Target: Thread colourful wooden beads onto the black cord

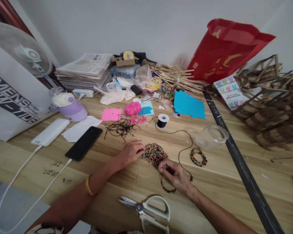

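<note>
A pile of small multicoloured beads [155, 152] lies on the wooden table between my two hands. My left hand [131, 153] rests at the pile's left edge, fingers bent and drawn together; whatever is between the fingertips is hidden. At the lower right of the pile, my right hand [174, 174] pinches a thin black cord. Strung beads [168, 190] hang on that cord in a loop below the hand. The cord [185, 148] runs up from the right hand to a white spool [162, 121]. Two finished-looking bead bracelets [198, 157] lie to the right.
White-handled scissors [156, 208] lie partly spread near the front edge. A clear jar [212, 136] stands at right, beside a black strip. Black cord scraps [120, 127], pink yarn [132, 109] and blue paper [189, 104] lie behind. A phone [84, 143] is at left.
</note>
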The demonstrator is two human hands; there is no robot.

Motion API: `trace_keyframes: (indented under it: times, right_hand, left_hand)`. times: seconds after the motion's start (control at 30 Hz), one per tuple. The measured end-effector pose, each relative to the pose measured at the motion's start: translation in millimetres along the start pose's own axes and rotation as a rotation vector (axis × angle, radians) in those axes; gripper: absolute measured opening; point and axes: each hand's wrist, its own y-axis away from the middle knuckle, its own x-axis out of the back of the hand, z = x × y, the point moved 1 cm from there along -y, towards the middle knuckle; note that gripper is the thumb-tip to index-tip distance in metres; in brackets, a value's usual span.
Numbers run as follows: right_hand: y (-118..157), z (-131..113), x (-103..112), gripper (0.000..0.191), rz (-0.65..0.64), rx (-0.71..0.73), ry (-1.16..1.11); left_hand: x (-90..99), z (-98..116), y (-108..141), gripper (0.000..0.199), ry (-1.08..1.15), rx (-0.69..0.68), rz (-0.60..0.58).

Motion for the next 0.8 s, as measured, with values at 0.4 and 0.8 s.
trace_keyframes:
  times: [0.4, 0.8]
  right_hand:
    - [0, 1, 0, 0.027, 0.006, 0.011, 0.011]
    - [0, -1, 1, 0.021, -0.007, 0.021, 0.024]
  left_hand:
    - [12.1, -3, 1, 0.010, 0.224, 0.194, -0.096]
    - [10.1, 11, 2, 0.008, 0.212, 0.173, -0.150]
